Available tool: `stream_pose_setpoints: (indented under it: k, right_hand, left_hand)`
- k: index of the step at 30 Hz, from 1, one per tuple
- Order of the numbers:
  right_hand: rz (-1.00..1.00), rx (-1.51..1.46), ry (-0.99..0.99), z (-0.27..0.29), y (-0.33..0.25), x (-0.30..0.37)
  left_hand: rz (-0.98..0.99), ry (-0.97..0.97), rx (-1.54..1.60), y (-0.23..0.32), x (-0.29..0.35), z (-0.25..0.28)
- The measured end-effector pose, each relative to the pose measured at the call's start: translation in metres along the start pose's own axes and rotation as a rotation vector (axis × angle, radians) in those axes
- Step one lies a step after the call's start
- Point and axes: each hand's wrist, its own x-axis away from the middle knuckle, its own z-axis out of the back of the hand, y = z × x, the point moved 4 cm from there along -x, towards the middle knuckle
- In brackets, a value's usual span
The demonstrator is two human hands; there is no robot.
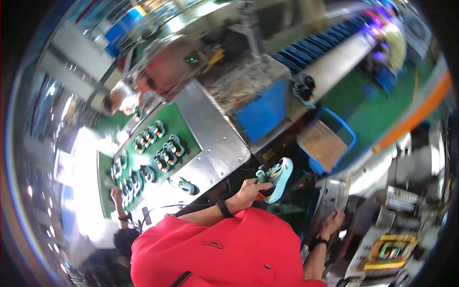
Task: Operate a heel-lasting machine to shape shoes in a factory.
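Holding 1 teal shoe (pixel 278 176) – left hand (pixel 249 191) grip clamped | right hand (pixel 332 221) on machine (pixel 334 196), grip unclear

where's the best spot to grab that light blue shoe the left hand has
Probably around the narrow middle, coming from the upper's side, much as the left hand holds the light blue shoe now. The pale sole faces away from the palm and one end sticks out free, so the waist gives the fingers something to wrap.

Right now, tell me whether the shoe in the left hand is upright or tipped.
Tipped. The left hand grips the shoe in mid-air, its pale blue sole turned sideways, facing out.
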Motion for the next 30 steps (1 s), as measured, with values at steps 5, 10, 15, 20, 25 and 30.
stream_pose_setpoints:
  k: [5, 10, 15, 20, 25, 30]
  right_hand:
    - [-0.102, -0.183, 0.051, 0.012, -0.039, -0.058]
    - [0.236, -0.694, -0.009, 0.056, -0.245, -0.205]
    - [0.863, -0.476, -0.018, 0.088, -0.534, -0.274]
    - [1.517, -0.255, 0.054, 0.078, -0.798, -0.272]
    - [1.836, -0.015, 0.007, -0.004, -0.997, -0.241]
    - [2.021, -0.007, -0.106, -0.104, -1.128, -0.217]
  left_hand:
    - [-0.058, 0.320, 0.194, -0.005, -0.004, 0.112]
    - [-0.047, 0.676, 0.208, -0.014, -0.058, 0.251]
    - [-0.092, 0.857, 0.358, 0.033, -0.098, 0.375]
    - [-0.248, 0.961, 0.500, 0.102, -0.132, 0.493]
    - [-0.323, 1.082, 0.447, 0.140, -0.197, 0.640]
    - [-0.285, 1.355, -0.034, 0.219, -0.210, 0.742]
